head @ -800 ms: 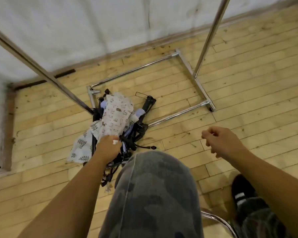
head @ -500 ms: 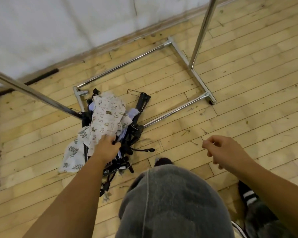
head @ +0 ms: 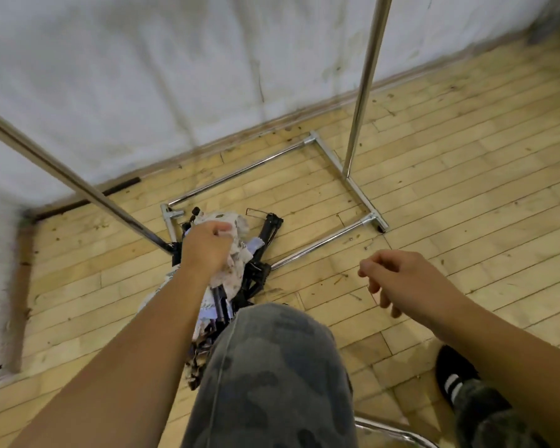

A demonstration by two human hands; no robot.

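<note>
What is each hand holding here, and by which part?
Left hand grips the printed cloth by a bunched fold near its far end; right hand holds nothing.

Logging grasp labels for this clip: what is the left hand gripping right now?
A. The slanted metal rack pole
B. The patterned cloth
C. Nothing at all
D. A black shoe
B: the left hand has its fingers curled round the patterned cloth, above the pile of black hangers on the floor, while the right hand holds nothing.
</note>
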